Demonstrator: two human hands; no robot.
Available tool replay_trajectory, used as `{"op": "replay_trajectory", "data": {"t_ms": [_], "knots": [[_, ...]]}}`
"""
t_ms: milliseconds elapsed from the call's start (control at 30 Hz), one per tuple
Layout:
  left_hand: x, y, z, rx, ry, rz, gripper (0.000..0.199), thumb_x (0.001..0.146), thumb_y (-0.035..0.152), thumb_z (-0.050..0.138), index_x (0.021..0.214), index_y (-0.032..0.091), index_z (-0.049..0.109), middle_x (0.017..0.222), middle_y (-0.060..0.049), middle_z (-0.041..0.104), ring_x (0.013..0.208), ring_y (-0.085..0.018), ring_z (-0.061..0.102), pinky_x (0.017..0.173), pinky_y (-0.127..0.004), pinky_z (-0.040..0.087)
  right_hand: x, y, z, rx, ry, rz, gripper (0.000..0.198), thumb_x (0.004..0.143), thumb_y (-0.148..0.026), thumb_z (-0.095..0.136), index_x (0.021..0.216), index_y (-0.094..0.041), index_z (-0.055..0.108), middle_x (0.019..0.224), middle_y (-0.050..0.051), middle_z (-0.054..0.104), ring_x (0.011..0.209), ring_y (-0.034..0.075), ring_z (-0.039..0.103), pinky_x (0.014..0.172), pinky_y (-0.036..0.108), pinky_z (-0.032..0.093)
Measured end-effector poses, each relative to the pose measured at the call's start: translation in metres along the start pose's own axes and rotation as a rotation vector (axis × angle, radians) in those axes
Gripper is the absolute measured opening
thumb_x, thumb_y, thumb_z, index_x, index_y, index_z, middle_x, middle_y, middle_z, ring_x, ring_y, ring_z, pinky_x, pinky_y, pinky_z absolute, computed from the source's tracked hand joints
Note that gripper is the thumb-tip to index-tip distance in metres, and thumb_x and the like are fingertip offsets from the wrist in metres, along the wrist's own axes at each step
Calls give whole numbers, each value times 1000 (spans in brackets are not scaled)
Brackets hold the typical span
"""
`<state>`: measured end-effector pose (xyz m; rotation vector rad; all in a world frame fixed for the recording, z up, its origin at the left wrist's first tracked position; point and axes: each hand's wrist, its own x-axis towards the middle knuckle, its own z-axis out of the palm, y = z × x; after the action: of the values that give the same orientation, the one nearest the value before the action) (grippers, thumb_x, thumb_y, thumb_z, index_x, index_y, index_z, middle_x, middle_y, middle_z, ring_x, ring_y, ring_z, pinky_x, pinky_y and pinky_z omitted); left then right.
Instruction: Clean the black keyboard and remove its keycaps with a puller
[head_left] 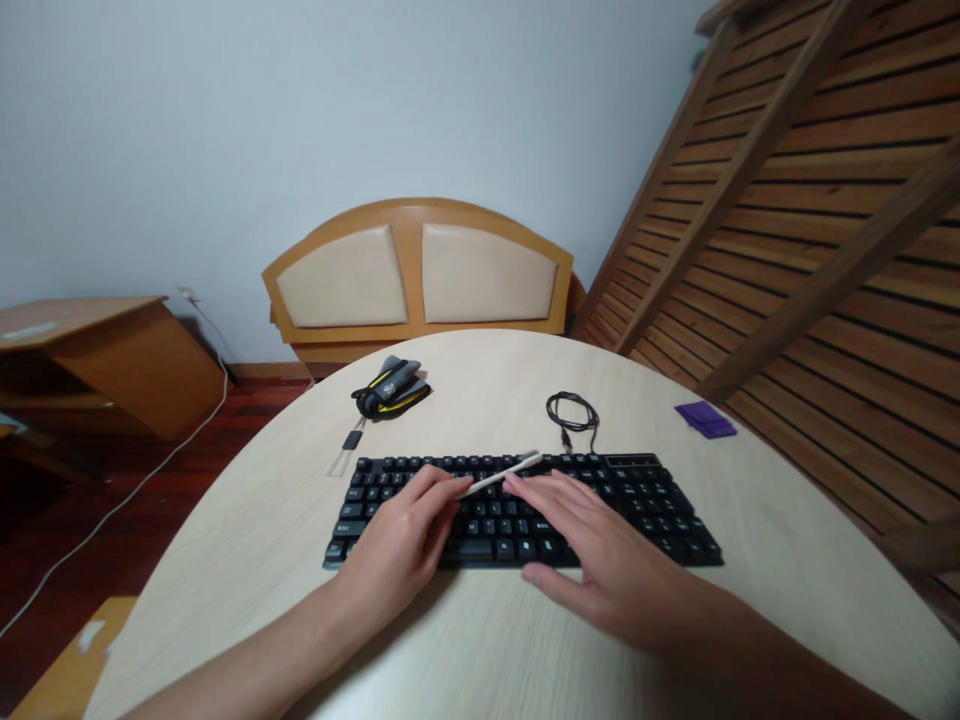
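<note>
A black keyboard (472, 550) lies across the middle of the round table. Above its left part my left hand (405, 525) is closed in a pinch around the handle of a white toothbrush (499, 476). The brush slants up to the right, its head over the upper rows of keys. My right hand (581, 540) has its fingers stretched out, palm down, over the keys right of centre; its fingertips are close to the brush, and I cannot tell whether they touch it. The thumb is apart from the fingers, near the keyboard's front edge.
Behind the keyboard are its coiled black cable (572, 410), a wire keycap puller (351, 440), a grey and black bundle with yellow edging (391, 388) and a folded purple piece (706, 420). A padded headboard (416, 215) and slatted wood (787, 210) stand beyond the table (480, 350).
</note>
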<state>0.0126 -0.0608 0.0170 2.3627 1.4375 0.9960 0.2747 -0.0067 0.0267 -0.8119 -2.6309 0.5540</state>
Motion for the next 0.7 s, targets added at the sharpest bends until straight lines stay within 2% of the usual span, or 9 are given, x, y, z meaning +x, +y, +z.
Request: {"op": "replay_trajectory", "data": {"t_ms": [133, 233, 333, 400, 433, 500, 567, 633, 700], "knots": [[-4, 13, 10, -59, -32, 45, 36, 102, 12, 39, 133, 15, 56, 110, -12, 62, 88, -18, 66, 73, -34, 60, -4, -12, 13, 156, 0, 106, 76, 95, -37, 58, 161, -25, 23, 159, 12, 42, 145, 31, 40, 119, 54, 35], [-5, 21, 11, -54, -107, 86, 38, 103, 16, 43, 140, 16, 51, 114, -13, 63, 93, -20, 66, 78, -36, 61, -1, -13, 17, 339, 89, 180, 59, 97, -36, 54, 153, -27, 37, 152, 11, 50, 139, 28, 48, 117, 51, 40], [-5, 24, 9, 23, -184, 194, 45, 101, 26, 51, 145, 15, 46, 121, -15, 64, 103, -25, 65, 87, -43, 60, 6, -10, 16, 591, 276, 247, 30, 99, -39, 51, 125, -26, 57, 125, 10, 67, 118, 25, 65, 103, 45, 54], [-5, 23, 9, 87, -221, 282, 46, 100, 30, 53, 143, 14, 49, 126, -17, 64, 111, -28, 63, 92, -47, 58, 10, -5, 12, 685, 384, 287, 23, 99, -45, 51, 106, -25, 58, 106, 8, 70, 99, 23, 71, 87, 40, 60], [-5, 22, 10, 114, -234, 317, 44, 100, 30, 54, 141, 14, 51, 129, -17, 63, 114, -28, 62, 94, -48, 57, 11, -1, 10, 694, 421, 303, 24, 100, -47, 50, 103, -24, 57, 101, 7, 70, 87, 20, 72, 78, 36, 61], [-4, 18, 11, 151, -251, 362, 40, 100, 29, 54, 137, 14, 56, 135, -16, 62, 121, -29, 60, 100, -48, 54, 11, 8, 5, 649, 467, 321, 27, 101, -48, 46, 111, -25, 54, 103, 7, 70, 63, 14, 66, 61, 32, 58], [-3, 14, 12, 175, -263, 375, 37, 100, 26, 54, 134, 15, 59, 138, -15, 61, 126, -29, 58, 104, -48, 52, 9, 17, -1, 523, 457, 317, 29, 102, -46, 43, 122, -25, 50, 109, 9, 71, 54, 13, 60, 53, 30, 55], [-3, 11, 13, 189, -287, 372, 36, 100, 25, 53, 134, 15, 59, 139, -14, 61, 128, -28, 57, 106, -47, 50, 8, 23, -6, 325, 399, 292, 25, 103, -40, 42, 119, -26, 54, 109, 9, 73, 67, 18, 68, 62, 34, 57], [-3, 8, 13, 193, -309, 366, 36, 100, 24, 53, 135, 15, 58, 139, -13, 61, 129, -28, 56, 107, -47, 50, 7, 27, -10, 129, 332, 236, 20, 101, -34, 43, 110, -25, 60, 107, 8, 74, 89, 24, 72, 79, 39, 58]]}}
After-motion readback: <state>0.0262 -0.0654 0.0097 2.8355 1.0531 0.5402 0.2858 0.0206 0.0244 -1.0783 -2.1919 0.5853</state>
